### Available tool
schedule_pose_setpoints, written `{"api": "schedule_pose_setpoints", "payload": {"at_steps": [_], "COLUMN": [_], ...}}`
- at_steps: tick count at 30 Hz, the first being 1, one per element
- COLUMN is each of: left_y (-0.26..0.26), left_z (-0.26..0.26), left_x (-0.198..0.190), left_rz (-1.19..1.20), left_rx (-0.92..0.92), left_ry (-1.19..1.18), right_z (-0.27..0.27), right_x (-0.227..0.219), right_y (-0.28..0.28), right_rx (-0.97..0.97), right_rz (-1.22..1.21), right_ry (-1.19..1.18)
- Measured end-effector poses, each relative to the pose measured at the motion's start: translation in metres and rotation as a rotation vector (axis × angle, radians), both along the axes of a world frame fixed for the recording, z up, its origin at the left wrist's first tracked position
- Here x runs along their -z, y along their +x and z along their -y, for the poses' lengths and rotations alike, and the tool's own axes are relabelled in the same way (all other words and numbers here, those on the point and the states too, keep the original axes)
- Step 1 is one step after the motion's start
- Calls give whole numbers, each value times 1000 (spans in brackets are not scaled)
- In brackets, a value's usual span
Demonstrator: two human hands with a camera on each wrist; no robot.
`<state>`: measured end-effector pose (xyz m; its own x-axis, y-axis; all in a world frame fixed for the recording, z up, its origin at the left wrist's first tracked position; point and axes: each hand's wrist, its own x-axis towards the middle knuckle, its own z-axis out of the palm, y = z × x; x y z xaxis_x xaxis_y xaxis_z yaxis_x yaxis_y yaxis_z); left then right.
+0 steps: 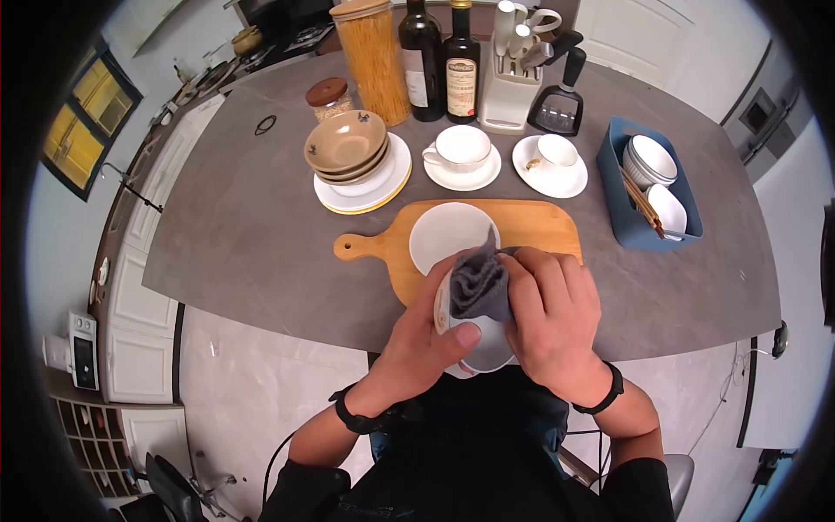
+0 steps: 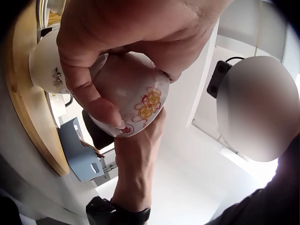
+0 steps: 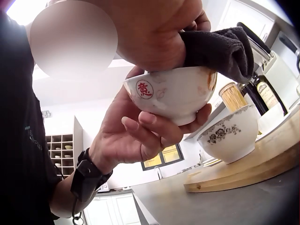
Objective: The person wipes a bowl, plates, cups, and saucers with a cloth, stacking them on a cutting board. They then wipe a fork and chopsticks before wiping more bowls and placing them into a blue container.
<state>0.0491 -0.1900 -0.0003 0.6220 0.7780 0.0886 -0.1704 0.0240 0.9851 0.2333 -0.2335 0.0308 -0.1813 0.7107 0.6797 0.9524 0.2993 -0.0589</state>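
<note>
My left hand (image 1: 413, 352) grips a small white bowl (image 3: 171, 96) with red and gold designs, its fingers under the base and its thumb over the rim. A dark grey cloth (image 1: 480, 283) is bunched in my right hand (image 1: 557, 313), which presses it into that bowl, and part of it sticks up past the rim. Just beyond the hands, a white bowl with a grey flower pattern (image 3: 229, 133) stands upright on the wooden cutting board (image 1: 539, 222). The right fingertips are hidden in the cloth and bowl.
Stacked brown bowls (image 1: 346, 143) on plates stand behind the board at left. Two cups on saucers, a white cup (image 1: 463, 148) among them, sit behind it. A blue basket (image 1: 619, 213) of bowls and chopsticks is at right. Bottles (image 1: 461, 74) and a knife block (image 1: 509, 96) stand farther back.
</note>
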Motion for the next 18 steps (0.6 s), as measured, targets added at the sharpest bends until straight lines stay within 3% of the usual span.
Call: {"api": "schedule_pose_setpoints", "payload": {"at_steps": [4, 7, 10, 11, 13, 18], "left_y": [-2, -6, -5, -5, -6, -2], "left_z": [0, -7, -5, -4, -4, 1], "left_x": [-9, 3, 2, 3, 6, 9], "left_rz": [67, -6, -2, -1, 40, 114], "left_rx": [-10, -98, -107, -107, -96, -14], "left_ry": [30, 141, 208, 206, 215, 125], "right_z": [6, 8, 9, 11, 16, 25], "right_x": [-5, -4, -3, -8, -23, -29], "right_y": [-5, -10, 0, 3, 9, 37], "right_rx": [-114, -266, -344, -343, -444, -560], "right_rz": [33, -174, -201, -199, -326, -523], "right_ry": [-123, -272, -383, -384, -628, -723]}}
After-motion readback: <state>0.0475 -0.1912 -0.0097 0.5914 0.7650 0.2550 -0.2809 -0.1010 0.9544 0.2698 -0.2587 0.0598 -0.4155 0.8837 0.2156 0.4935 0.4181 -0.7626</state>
